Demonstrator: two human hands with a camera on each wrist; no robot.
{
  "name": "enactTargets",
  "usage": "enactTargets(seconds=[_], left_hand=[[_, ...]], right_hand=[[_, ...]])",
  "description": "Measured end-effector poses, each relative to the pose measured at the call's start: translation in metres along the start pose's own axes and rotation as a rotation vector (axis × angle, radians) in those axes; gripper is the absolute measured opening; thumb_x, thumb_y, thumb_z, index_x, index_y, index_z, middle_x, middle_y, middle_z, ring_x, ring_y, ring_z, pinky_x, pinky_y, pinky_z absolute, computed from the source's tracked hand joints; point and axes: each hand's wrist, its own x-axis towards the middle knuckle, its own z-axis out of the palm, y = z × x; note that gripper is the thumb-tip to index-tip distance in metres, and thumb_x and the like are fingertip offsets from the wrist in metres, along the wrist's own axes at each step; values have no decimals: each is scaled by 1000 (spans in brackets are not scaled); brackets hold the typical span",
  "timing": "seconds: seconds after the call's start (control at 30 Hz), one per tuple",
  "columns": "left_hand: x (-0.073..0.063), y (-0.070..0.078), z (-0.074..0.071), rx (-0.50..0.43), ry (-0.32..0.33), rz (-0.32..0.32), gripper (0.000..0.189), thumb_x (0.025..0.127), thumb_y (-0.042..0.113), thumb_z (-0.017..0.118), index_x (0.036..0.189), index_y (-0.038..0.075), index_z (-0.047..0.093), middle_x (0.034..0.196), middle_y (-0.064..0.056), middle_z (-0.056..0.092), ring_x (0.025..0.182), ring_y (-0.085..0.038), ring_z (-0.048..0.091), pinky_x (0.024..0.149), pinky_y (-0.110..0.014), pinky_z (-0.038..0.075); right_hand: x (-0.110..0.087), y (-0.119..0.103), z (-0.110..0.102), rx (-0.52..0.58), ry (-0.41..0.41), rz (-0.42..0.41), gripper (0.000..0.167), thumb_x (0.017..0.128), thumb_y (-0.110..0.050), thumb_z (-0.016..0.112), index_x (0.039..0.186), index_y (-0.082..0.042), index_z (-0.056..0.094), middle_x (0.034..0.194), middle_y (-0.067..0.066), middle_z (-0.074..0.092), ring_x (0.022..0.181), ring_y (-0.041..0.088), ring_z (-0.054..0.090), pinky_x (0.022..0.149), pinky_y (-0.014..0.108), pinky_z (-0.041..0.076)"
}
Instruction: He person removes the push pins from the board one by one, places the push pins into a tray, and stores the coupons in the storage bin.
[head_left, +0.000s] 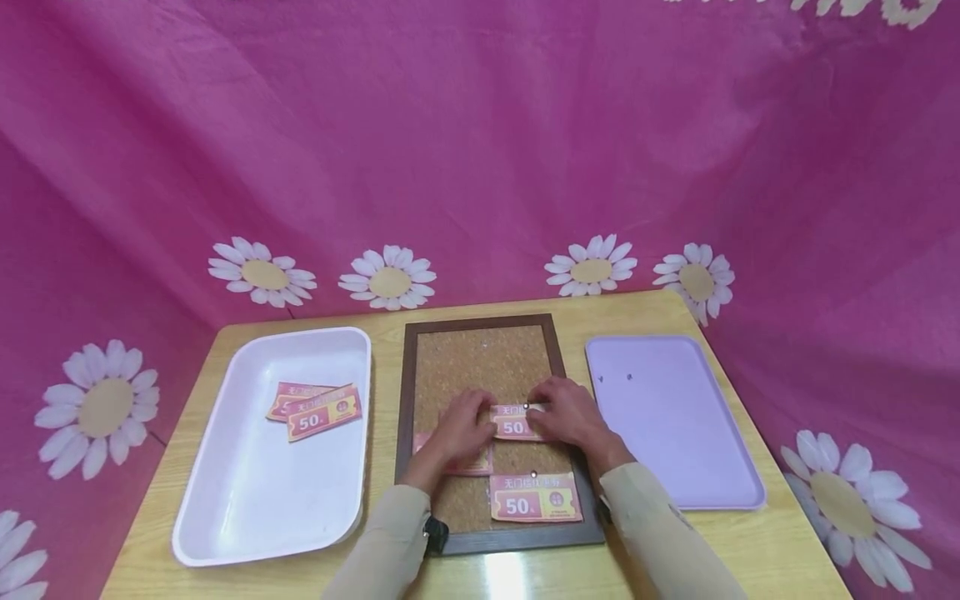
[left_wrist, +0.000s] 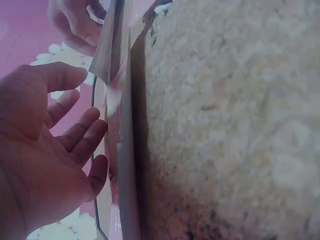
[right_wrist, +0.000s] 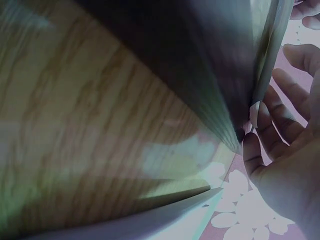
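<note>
On a cork board [head_left: 480, 358] in a dark frame, my two hands lie on either side of a pink 50 coupon [head_left: 513, 428]. At its left end, my left hand [head_left: 463, 427] has loosely bent fingers, thumb apart from them in the left wrist view. My right hand [head_left: 567, 412] covers the coupon's right end, its fingers gently bent. A small round-headed pin [head_left: 527, 407] sits at that coupon's top edge. Below it is another coupon [head_left: 536, 498] with a pin [head_left: 533, 474] at its top. A third coupon [head_left: 472, 465] is partly hidden by my left hand.
To the left stands a white tray [head_left: 247, 492] with two overlapping coupons [head_left: 324, 412] in it. A flat purple tray [head_left: 675, 417] to the right holds two tiny dark pins [head_left: 629, 377]. All rest on a wooden table [head_left: 390, 350] before a pink daisy-patterned cloth [head_left: 480, 167].
</note>
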Motion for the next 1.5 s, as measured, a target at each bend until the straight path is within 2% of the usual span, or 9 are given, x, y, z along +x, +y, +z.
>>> enactTargets(seconds=[0.2,0.4,0.6,0.93,1.3,1.5], left_hand=[[3,2,2,59,21,41,36,84,24,68,119,17,61,126,-5,57,123,-26,49,99,-53,35],[4,5,4,78,12,17,37,84,27,69,118,20,61,128,-2,56,125,-26,46,100,-52,33],[7,6,6,134,23,13,35,82,30,70,115,22,61,126,0,55,121,-24,47,96,-49,34],[6,9,10,197,51,14,38,79,24,73,115,23,61,121,0,55,116,-23,47,89,-43,34],[6,10,12,216,51,9,37,80,22,72,115,24,62,117,0,55,113,-22,47,85,-40,32],[5,11,12,201,49,-2,34,80,22,72,113,25,63,115,2,54,111,-22,47,85,-40,31]], right_hand=[[1,-5,-2,-35,-7,9,28,79,-37,68,100,-20,75,106,2,67,100,23,62,91,43,48],[1,-6,-2,-65,-18,0,28,79,-37,67,100,-20,75,106,2,66,99,23,61,89,44,48],[4,-8,-2,-84,-31,14,27,79,-37,66,99,-21,74,106,2,66,99,23,60,87,45,47],[4,-11,-2,-128,-32,15,22,79,-35,67,96,-23,75,104,1,64,96,23,60,83,44,47],[7,-10,-1,-131,-47,33,24,79,-34,68,99,-24,75,101,0,62,92,21,58,84,43,46],[8,-10,0,-125,-33,9,22,80,-32,67,98,-23,75,101,1,63,93,22,59,84,44,47]])
